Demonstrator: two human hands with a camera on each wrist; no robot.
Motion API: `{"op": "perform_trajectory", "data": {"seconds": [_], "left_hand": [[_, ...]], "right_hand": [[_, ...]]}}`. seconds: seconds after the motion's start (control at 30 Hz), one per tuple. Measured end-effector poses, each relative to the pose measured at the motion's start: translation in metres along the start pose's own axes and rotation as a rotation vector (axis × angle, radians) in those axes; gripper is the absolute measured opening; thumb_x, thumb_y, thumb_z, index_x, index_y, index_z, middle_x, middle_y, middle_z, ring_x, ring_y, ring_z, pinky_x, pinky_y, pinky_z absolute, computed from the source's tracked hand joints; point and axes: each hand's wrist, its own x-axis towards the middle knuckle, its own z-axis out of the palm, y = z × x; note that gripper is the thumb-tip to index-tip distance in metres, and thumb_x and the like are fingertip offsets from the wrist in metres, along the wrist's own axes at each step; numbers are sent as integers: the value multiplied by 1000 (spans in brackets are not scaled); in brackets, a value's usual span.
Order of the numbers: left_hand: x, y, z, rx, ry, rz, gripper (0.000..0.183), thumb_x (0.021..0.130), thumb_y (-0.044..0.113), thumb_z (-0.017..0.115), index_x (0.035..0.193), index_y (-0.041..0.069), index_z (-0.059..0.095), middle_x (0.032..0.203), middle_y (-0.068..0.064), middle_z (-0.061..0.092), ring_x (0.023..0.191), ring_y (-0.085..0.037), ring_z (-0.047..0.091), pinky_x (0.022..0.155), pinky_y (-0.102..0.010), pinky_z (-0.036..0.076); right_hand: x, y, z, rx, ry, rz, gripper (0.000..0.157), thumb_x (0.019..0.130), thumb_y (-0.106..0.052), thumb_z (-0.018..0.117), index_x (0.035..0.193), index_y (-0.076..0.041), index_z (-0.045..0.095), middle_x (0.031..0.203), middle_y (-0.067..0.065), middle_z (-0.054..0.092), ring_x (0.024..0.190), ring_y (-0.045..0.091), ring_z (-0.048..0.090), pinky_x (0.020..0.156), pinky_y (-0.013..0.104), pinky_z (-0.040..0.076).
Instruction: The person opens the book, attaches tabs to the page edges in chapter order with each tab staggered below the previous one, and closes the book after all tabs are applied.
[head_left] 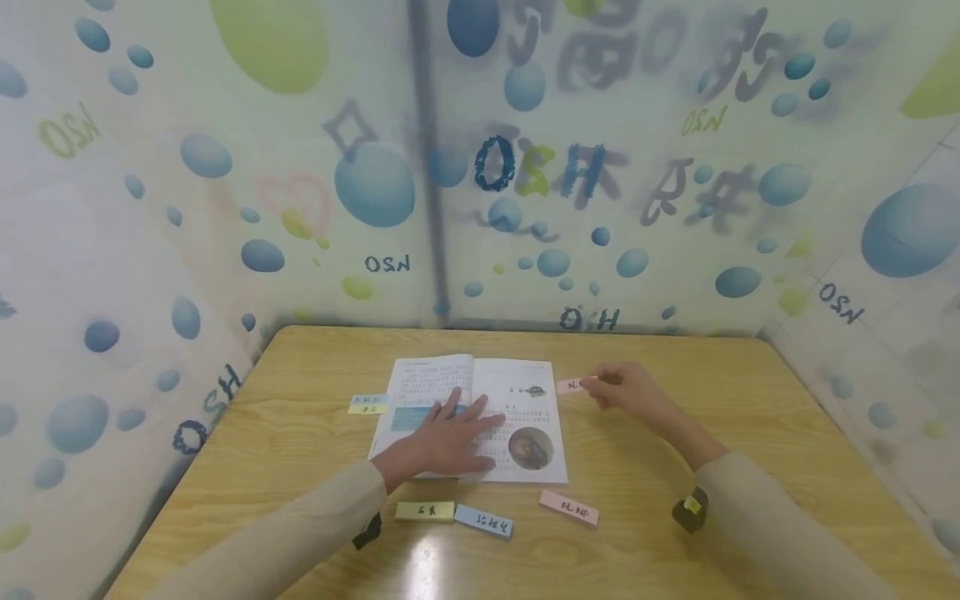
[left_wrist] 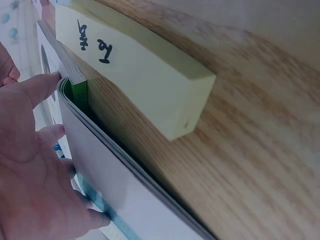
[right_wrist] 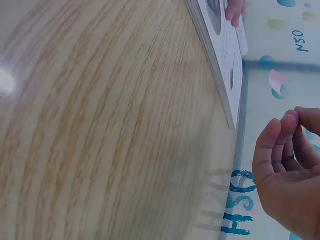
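An open book lies on the wooden table with text and pictures on its pages. My left hand rests on it near the centre fold, fingers spread; the left wrist view shows these fingers reaching over the page. Just right of the book, my right hand pinches a pink sticky note with handwriting on it. In the right wrist view the thumb and fingertips meet, and the pink note shows beyond them. A blue sticky note and a yellow one stick out from the book's left edge.
In front of the book lie a yellow sticky-note pad, a blue pad and a pink pad, all with handwriting. The table meets a patterned curtain-like wall at its back edge.
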Motion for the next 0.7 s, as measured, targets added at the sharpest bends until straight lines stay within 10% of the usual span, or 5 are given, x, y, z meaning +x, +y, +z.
{"op": "perform_trajectory", "data": {"seconds": [0.7], "left_hand": [[1, -1, 3, 25, -21, 0, 67, 101, 51, 57, 160, 29, 35, 169, -8, 13, 150, -46, -2, 116, -66, 11]], "right_hand": [[12, 11, 16, -27, -28, 42, 27, 101, -29, 65, 102, -2, 72, 80, 11, 64, 79, 25, 60, 75, 35, 50]]}}
